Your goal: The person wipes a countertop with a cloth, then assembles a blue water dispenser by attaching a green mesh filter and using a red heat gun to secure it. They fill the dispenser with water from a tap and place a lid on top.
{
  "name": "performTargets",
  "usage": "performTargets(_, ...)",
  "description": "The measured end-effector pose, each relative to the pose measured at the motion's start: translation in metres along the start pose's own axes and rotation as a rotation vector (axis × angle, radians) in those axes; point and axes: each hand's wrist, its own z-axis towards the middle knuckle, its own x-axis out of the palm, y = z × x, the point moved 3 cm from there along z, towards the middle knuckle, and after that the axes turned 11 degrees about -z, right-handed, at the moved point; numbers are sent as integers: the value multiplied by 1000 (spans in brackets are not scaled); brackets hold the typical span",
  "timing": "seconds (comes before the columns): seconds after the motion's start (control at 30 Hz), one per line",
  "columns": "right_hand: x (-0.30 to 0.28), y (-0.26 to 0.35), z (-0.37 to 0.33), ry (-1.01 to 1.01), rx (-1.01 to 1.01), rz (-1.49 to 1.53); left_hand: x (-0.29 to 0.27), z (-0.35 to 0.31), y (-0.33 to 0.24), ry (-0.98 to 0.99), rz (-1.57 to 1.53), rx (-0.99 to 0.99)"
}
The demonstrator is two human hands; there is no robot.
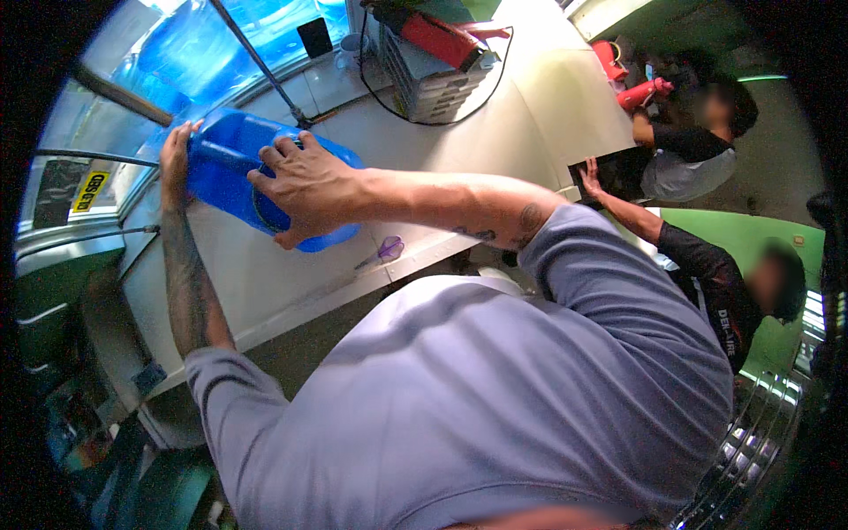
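Note:
A large, shiny blue plastic container lies tilted over the white worktable, its kind not clear. My left hand grips its far left end, fingers curled over the edge. Across its upper face spreads my right hand, with bent fingers pressing on it and the thumb at the near side. Part of the container is hidden under that hand. Just to the right of its near end, close to the table's front edge, lie small purple-handled scissors.
The white worktable runs away to the right. On it stand a grey crate and a red tool with a looping black cable. Blue plastic sheeting hangs behind metal rods. Two people work at the right.

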Motion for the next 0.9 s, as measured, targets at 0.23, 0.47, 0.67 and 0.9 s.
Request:
performTargets(0.23, -15, -67, -54, -12, -489, 54, 61, -144, -30, 25, -390, 26)
performTargets(0.47, -32, -150, -118, 32, -425, 491, 199, -243, -70, -303, -278, 56)
performTargets(0.67, -43, -264, -208, 17, 91, 834, 335, -254, -112, -283, -275, 73)
performTargets(0.9, -64, -410, -336, -182, 549, 701, 496, -194, -153, -50, -370, 137)
